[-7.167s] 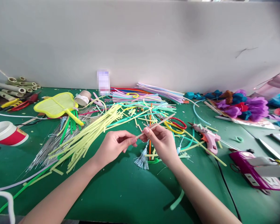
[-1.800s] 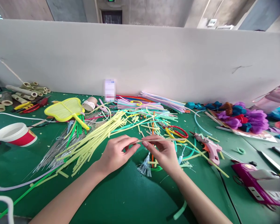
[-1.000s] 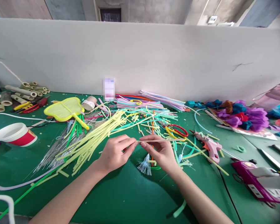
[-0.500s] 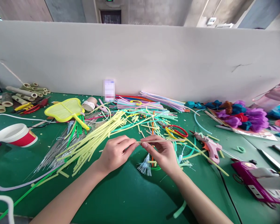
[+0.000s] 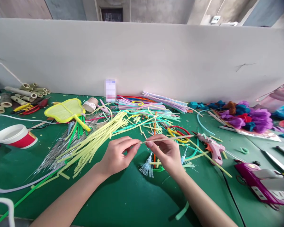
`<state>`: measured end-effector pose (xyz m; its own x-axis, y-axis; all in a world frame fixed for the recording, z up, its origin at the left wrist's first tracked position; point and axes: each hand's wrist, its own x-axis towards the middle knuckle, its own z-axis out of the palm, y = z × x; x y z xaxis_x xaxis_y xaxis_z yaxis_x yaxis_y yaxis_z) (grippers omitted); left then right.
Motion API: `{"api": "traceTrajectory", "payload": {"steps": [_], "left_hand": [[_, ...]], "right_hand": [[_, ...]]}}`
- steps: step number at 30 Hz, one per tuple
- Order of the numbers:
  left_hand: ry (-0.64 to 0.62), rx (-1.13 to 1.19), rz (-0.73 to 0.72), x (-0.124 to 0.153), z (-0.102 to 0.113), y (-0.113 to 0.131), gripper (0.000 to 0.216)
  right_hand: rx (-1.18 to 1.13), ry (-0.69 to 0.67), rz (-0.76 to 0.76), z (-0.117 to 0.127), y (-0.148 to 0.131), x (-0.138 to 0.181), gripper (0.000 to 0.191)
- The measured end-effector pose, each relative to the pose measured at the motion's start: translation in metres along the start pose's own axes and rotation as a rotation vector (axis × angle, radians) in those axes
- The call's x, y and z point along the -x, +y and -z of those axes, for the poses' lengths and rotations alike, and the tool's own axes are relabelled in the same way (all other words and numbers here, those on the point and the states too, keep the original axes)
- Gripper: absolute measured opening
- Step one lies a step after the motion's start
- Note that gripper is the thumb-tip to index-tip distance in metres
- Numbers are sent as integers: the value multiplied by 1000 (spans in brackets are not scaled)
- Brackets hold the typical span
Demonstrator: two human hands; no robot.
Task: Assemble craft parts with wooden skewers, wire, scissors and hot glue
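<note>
A thin, pale beige strip [image 5: 180, 137] runs nearly level between my hands, with its long end sticking out to the right past my fingers. My left hand [image 5: 119, 155] pinches its left end between thumb and forefinger. Close beside it, my right hand [image 5: 167, 155] grips the strip between thumb and fingers. Whether the strip is bamboo or a flattened stem I cannot make out. Under my right hand lies a light blue tassel [image 5: 147, 167] on the table. A heap of pale yellow fuzzy stems [image 5: 94, 142] lies behind and left of my left hand.
On the green table [image 5: 123, 201], a pink glue gun [image 5: 216, 151] and a purple power strip [image 5: 257, 183] lie right. Red-and-yellow-handled scissors [image 5: 180, 132] rest behind my right hand. Left are a paper cup [image 5: 16, 137], a yellow fan-shaped piece [image 5: 65, 111] and bamboo tubes [image 5: 21, 94].
The strip's right end has tilted upward and reaches a little farther right. My left thumb and forefinger show a wider gap behind their tips. The camera view has shifted slightly.
</note>
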<state>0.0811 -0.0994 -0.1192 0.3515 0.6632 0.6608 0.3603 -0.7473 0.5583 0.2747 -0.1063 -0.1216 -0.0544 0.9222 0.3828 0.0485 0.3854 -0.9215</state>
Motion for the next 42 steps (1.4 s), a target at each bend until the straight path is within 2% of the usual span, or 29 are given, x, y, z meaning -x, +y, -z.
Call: {"api": "traceTrajectory", "payload": {"steps": [3,7,11,15,21,25,35,37,39,41,42], "left_hand": [[-40,42,115,-1,2,1,16],[-42,184,354,-5,6,3,21],[-136,355,482,-7,8,6,22],[-164,374,468,-7,7,9,18],[-151,420,496,-7,9,11,19],[-190,441,477,-7,9,10,22],[-206,400,464,-6,9,9,29],[-179,357,440,-5,8,8,29],[-135,282,394,-5,7,7,27],[-101,205,345,-5,6,6,25],[-93,177,327,-5,6,5,24]], "right_hand": [[-29,8,-27,-1,-1,0,9],[-75,18,-77,-2,-4,-1,17],[-62,-25,-115,-5,-3,0,23],[-95,-90,-133,-7,-1,1,24],[-196,-52,-172,-5,-2,-1,26],[-280,-82,-228,-5,-1,-2,25],[-307,-123,-290,-8,3,0,28],[-289,-40,-315,-10,6,-1,33],[-196,161,-306,-10,12,-3,55],[18,369,-217,-7,17,-5,76],[158,412,-138,-4,19,-6,78]]}}
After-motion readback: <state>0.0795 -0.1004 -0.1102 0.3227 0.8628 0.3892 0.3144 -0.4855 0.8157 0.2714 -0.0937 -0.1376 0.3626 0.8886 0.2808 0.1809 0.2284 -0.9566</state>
